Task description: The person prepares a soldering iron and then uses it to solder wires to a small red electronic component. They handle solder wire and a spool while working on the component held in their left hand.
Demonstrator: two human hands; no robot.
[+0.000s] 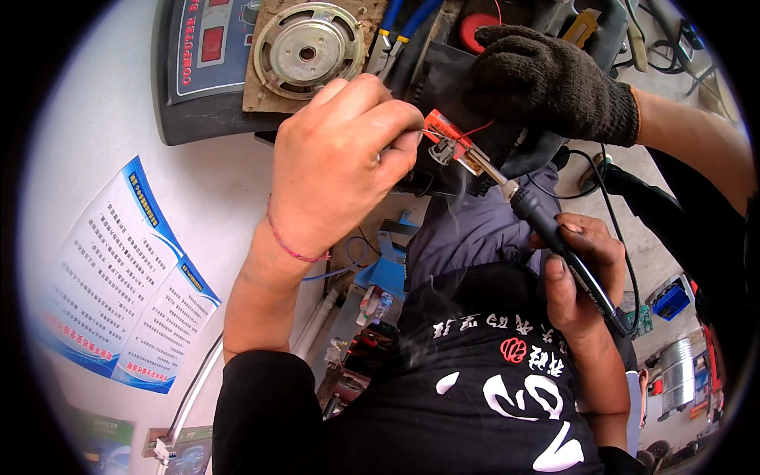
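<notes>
with the soldering iron (545,220) grasped by the right hand (582,273), the thin strand (431,131) pinched by the left hand (344,134) should be held steady.

Black-handled soldering iron (532,209) slanted, tip up-left, near small grey metal part (442,151).

My bare left hand (348,134) conceals whatever lies deep in its pinch. Nearby, a grey metal component (442,150) is too small to identify, and the tip of the black-handled soldering iron (570,261) in my right hand (582,273) is indistinct. A co-worker's dark knitted glove (554,85) partly covers a red disc-shaped object (470,33); the upper edge crops blue-handled pliers (389,43).
</notes>
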